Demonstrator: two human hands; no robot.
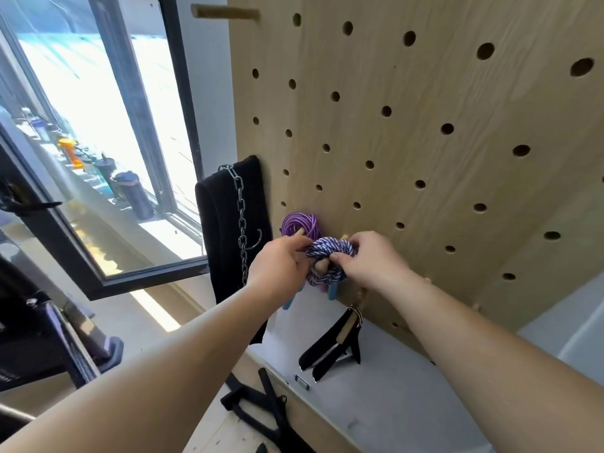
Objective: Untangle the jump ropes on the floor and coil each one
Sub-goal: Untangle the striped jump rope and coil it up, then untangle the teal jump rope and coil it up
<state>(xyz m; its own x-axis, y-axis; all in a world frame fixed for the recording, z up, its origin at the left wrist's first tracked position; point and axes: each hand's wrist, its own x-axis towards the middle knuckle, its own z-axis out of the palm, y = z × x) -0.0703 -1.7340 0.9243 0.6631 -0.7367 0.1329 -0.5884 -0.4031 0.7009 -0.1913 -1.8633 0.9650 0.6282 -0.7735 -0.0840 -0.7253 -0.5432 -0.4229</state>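
Up against the wooden pegboard (425, 142), a coiled blue-and-white braided jump rope (328, 253) is held between both hands. The left hand (277, 264) is pressed to the coil's left side, its fingers closed on the rope with the index finger stretched toward a wooden peg (300, 231). The right hand (366, 256) is curled over the coil's right edge, its fingertips (336, 257) clamped on the strands. Just below those fingertips a short wooden peg end (322, 265) is seen poking through the middle of the coil, and light blue handles (332, 291) are seen hanging beneath — one partly hidden by the left wrist. Just beyond the left index finger, a coiled purple jump rope (299, 222) is hung on the board, touching the braided coil. Left of the left hand, a black padded belt (225, 223) with a steel chain (242, 220) is hung. Below the right wrist, black strap handles (330, 348) are hung from another peg.
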